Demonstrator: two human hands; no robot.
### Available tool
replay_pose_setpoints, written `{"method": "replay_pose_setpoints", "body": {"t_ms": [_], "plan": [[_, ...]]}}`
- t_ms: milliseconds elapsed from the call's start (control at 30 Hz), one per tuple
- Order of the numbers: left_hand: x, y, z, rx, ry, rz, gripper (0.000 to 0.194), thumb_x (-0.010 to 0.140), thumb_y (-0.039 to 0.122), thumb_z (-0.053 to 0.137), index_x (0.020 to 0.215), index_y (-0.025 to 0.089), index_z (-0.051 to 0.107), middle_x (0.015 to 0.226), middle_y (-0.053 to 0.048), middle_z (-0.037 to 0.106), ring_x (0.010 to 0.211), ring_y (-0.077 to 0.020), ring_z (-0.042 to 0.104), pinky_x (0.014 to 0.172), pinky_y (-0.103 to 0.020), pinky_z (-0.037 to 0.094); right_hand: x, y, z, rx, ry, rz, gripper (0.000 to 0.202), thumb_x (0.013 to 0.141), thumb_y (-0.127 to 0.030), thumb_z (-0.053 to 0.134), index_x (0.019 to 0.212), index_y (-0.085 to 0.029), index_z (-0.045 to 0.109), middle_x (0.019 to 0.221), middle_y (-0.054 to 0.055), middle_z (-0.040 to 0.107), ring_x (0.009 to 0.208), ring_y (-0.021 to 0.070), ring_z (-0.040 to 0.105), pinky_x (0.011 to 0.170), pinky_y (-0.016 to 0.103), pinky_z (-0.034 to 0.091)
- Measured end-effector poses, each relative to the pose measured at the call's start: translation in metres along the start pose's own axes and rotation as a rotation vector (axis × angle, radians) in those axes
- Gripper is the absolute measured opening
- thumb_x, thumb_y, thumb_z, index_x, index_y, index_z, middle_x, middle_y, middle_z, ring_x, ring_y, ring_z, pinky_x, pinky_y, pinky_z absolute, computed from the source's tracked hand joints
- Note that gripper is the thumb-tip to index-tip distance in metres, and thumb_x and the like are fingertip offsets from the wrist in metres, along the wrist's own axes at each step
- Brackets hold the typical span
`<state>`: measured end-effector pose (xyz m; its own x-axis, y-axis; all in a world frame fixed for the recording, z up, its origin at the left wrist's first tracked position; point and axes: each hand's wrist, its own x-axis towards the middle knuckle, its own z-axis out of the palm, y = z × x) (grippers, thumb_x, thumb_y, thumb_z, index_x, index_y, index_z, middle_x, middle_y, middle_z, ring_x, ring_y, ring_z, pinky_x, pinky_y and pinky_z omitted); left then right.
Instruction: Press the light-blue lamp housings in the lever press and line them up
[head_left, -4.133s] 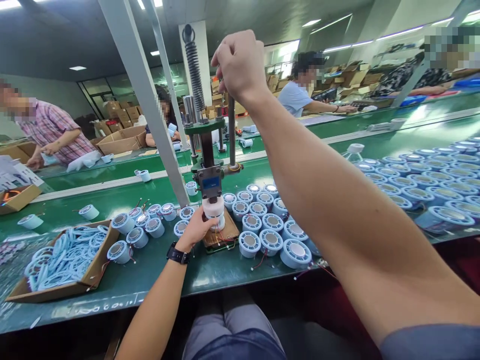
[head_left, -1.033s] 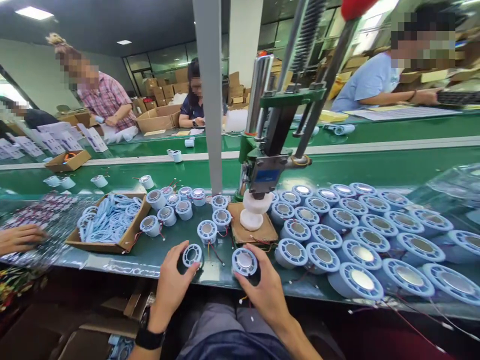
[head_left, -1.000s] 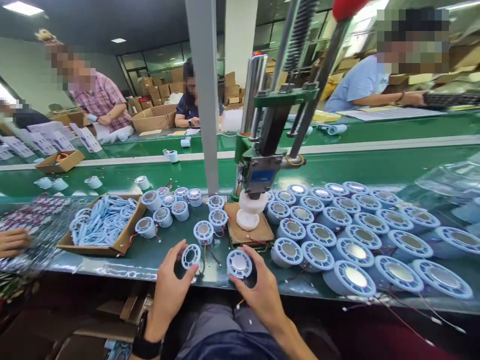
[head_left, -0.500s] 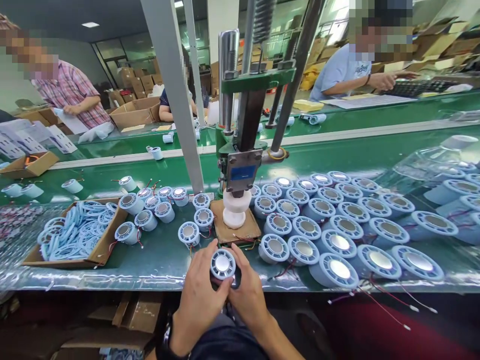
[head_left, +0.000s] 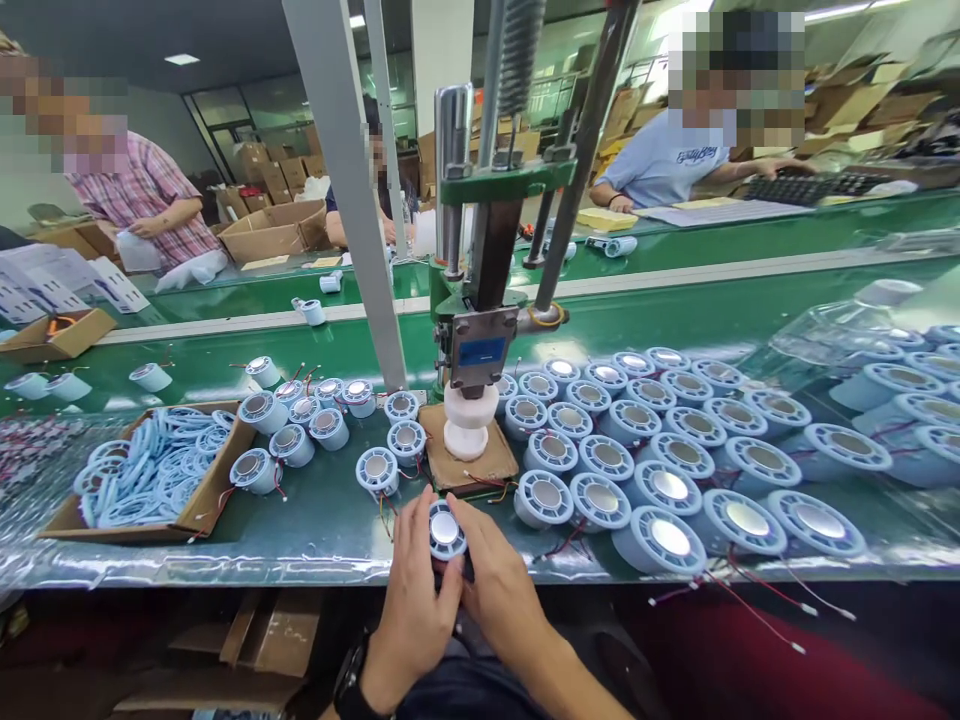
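Between my left hand [head_left: 414, 590] and my right hand [head_left: 504, 585] is a light-blue round housing [head_left: 446, 530] with a slotted rim and a shiny silver disc on top. Fingers of both hands wrap its sides, with the thumbs at the near side; its lower part is hidden. Just beyond my fingertips stands a green-and-steel hand press [head_left: 480, 345]. Its white round press head [head_left: 471, 405] is above a white round seat [head_left: 465, 442] on a brown board [head_left: 499, 465]. Similar housings [head_left: 377, 470] with thin wires stand left of the board.
Rows of light-blue housings [head_left: 686, 455] fill the right side. To the left lies a cardboard box [head_left: 214, 490] of light-blue rings [head_left: 161, 460]. A grey post [head_left: 352, 190] rises behind. Across the green conveyor [head_left: 637, 300] are several co-workers, one in a light-blue shirt [head_left: 667, 165].
My left hand has moved slightly right, and both hands cover more of the housing's sides. At the right, the co-worker's hands have moved apart. The view has shifted a little.
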<state>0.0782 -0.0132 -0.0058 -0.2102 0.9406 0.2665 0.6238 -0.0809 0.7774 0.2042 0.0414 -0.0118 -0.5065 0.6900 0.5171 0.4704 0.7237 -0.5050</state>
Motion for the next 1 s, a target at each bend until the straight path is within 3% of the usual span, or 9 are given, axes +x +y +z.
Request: {"method": "replay_pose_setpoints", "body": {"t_ms": [100,267,400,467,567,700,800,900,1000], "plan": [[0.004,0.001,0.000,-0.046,-0.001,-0.036,0.054,0.089,0.024,0.051,0.142,0.016,0.042,0.143,-0.017,0.052,0.134,-0.0287,0.049,0.112,-0.049,0.041,0.025,-0.007,-0.057,-0.163,-0.113,-0.109,0.061,0.080,-0.011,0.054,0.141,-0.019,0.051,0.129,0.011,0.061,0.110,0.0225,0.066,0.085,0.034,0.062],[0.045,0.022,-0.035,-0.055,-0.033,-0.106,0.052,0.069,0.024,0.067,0.120,0.018,0.063,0.114,-0.009,0.072,0.104,-0.0274,0.067,0.099,-0.043,0.051,0.149,-0.044,-0.203,-0.392,0.533,-0.282,0.035,0.091,-0.018,0.050,0.123,-0.008,0.061,0.118,0.010,0.065,0.118,0.0158,0.060,0.106,0.031,0.047],[0.099,0.035,-0.053,-0.072,0.033,-0.083,0.053,0.068,0.029,0.070,0.119,0.017,0.064,0.109,-0.008,0.073,0.097,-0.0257,0.068,0.093,-0.040,0.052,0.273,-0.056,-0.271,-0.305,0.597,-0.063,0.053,0.091,-0.030,0.031,0.122,0.010,0.049,0.120,0.007,0.061,0.126,0.0107,0.052,0.100,0.025,0.037],[0.124,0.038,-0.047,-0.132,0.029,-0.075,0.052,0.067,0.028,0.072,0.117,0.015,0.065,0.105,-0.008,0.073,0.093,-0.0246,0.068,0.089,-0.038,0.053,0.313,-0.051,-0.276,-0.104,0.489,-0.048,0.061,0.087,-0.032,0.013,0.100,0.016,0.049,0.099,0.005,0.066,0.102,0.0047,0.063,0.083,0.019,0.043],[0.150,0.039,-0.028,-0.270,-0.057,-0.031,0.051,0.065,0.024,0.073,0.115,0.013,0.064,0.106,-0.009,0.072,0.094,-0.0237,0.068,0.089,-0.037,0.052,0.335,-0.041,-0.263,0.024,0.467,-0.059,0.063,0.078,-0.030,-0.004,0.073,0.009,0.045,0.078,0.002,0.065,0.074,-0.0002,0.065,0.063,0.010,0.039],[0.163,0.039,-0.011,-0.415,-0.183,-0.038,0.048,0.065,0.019,0.074,0.111,0.012,0.063,0.111,-0.010,0.072,0.100,-0.0247,0.067,0.093,-0.039,0.051,0.331,-0.036,-0.250,0.047,0.539,-0.066,0.057,0.075,-0.030,-0.004,0.065,0.002,0.042,0.072,-0.001,0.063,0.071,-0.0013,0.064,0.060,0.006,0.034],[0.160,0.037,-0.013,-0.409,-0.226,-0.048,0.045,0.067,0.020,0.074,0.111,0.014,0.063,0.112,-0.009,0.072,0.104,-0.0254,0.066,0.096,-0.040,0.050,0.330,-0.042,-0.258,0.059,0.545,-0.045,0.062,0.077,-0.030,-0.001,0.074,0.008,0.048,0.073,0.000,0.064,0.074,-0.0003,0.065,0.058,0.005,0.034],[0.154,0.036,-0.014,-0.405,-0.214,-0.022,0.060,0.067,0.017,0.075,0.125,0.016,0.057,0.123,-0.009,0.067,0.113,-0.0251,0.062,0.102,-0.040,0.046,0.309,-0.055,-0.270,0.081,0.523,-0.038,0.070,0.079,-0.027,-0.001,0.096,0.015,0.053,0.085,0.004,0.067,0.080,0.0004,0.066,0.061,0.007,0.037],[0.150,0.033,-0.008,-0.422,-0.134,0.015,0.081,0.062,0.012,0.077,0.137,0.018,0.047,0.135,-0.010,0.059,0.124,-0.0264,0.056,0.108,-0.040,0.041,0.234,-0.064,-0.251,0.075,0.597,-0.161,0.064,0.091,-0.028,0.010,0.119,0.004,0.059,0.098,0.003,0.067,0.089,0.0047,0.069,0.073,0.013,0.046]]}}
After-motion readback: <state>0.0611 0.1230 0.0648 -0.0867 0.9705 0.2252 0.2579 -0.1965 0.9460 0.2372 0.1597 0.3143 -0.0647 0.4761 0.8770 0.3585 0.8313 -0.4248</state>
